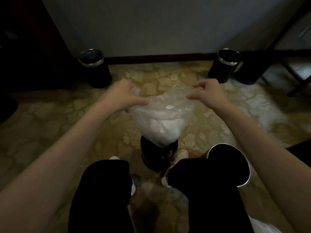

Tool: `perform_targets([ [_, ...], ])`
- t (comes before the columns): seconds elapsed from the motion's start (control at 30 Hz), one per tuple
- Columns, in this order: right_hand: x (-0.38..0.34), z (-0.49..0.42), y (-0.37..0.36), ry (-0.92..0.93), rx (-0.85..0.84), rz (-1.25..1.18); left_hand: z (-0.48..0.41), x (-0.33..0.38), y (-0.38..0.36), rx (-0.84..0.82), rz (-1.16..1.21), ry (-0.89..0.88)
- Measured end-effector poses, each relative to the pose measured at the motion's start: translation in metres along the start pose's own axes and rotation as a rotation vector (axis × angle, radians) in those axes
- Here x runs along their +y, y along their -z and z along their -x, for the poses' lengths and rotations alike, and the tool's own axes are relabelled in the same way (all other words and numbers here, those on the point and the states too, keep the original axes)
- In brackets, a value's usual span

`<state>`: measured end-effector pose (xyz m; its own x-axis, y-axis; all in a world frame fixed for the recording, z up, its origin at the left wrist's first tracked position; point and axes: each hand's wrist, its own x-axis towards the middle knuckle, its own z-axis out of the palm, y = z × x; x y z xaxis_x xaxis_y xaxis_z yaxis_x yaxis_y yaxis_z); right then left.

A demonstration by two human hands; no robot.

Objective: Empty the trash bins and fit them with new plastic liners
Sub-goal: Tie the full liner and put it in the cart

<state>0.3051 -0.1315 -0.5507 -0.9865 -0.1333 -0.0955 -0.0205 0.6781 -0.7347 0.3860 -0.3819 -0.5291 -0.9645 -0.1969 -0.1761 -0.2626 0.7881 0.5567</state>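
Observation:
A clear plastic liner bag full of white trash hangs between my hands, its bottom end still inside a black bin that stands on the carpet between my feet. My left hand grips the bag's left rim. My right hand pinches the right rim, and the mouth is stretched wide between them. A second black bin with a metal rim stands by my right knee and looks empty and dark inside.
Two more black bins stand against the far wall, the left bin holding a liner, the right bin near a dark stand's legs. Dark furniture fills the left. Patterned carpet lies between.

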Motion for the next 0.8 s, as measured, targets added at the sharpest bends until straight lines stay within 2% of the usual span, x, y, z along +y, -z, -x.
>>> perform_targets([
  [0.07, -0.013, 0.015, 0.022, 0.067, 0.040, 0.249, 0.021, -0.003, 0.021, 0.052, -0.144, -0.012],
  [0.13, -0.021, 0.030, 0.042, 0.106, 0.133, 0.282, 0.040, -0.012, 0.037, 0.140, -0.096, -0.035],
  [0.2, -0.027, 0.048, 0.057, 0.104, 0.194, 0.077, 0.057, -0.020, 0.046, 0.229, 0.146, -0.024],
  [0.3, -0.037, 0.069, 0.072, -0.032, 0.231, -0.483, 0.082, -0.026, 0.058, 0.320, 0.827, 0.125],
  [0.33, -0.042, 0.076, 0.077, -0.075, 0.239, -0.642, 0.091, -0.029, 0.064, 0.322, 0.941, 0.123],
  [0.37, -0.048, 0.083, 0.081, -0.113, 0.241, -0.779, 0.099, -0.034, 0.069, 0.326, 0.904, 0.071],
  [0.47, -0.064, 0.099, 0.097, -0.157, 0.222, -1.057, 0.128, -0.043, 0.083, 0.326, 0.388, -0.134],
  [0.57, -0.074, 0.113, 0.109, -0.142, 0.169, -1.135, 0.149, -0.042, 0.090, 0.295, -0.091, -0.248],
  [0.6, -0.077, 0.117, 0.112, -0.137, 0.152, -1.119, 0.154, -0.040, 0.090, 0.309, -0.179, -0.267],
  [0.67, -0.081, 0.121, 0.114, -0.114, 0.142, -1.037, 0.162, -0.036, 0.091, 0.419, -0.177, -0.269],
  [0.73, -0.083, 0.123, 0.112, -0.033, 0.102, -0.916, 0.166, -0.039, 0.091, 0.486, -0.027, -0.218],
  [0.8, -0.084, 0.132, 0.110, 0.158, 0.008, -0.609, 0.169, -0.039, 0.092, 0.470, 0.178, -0.153],
])
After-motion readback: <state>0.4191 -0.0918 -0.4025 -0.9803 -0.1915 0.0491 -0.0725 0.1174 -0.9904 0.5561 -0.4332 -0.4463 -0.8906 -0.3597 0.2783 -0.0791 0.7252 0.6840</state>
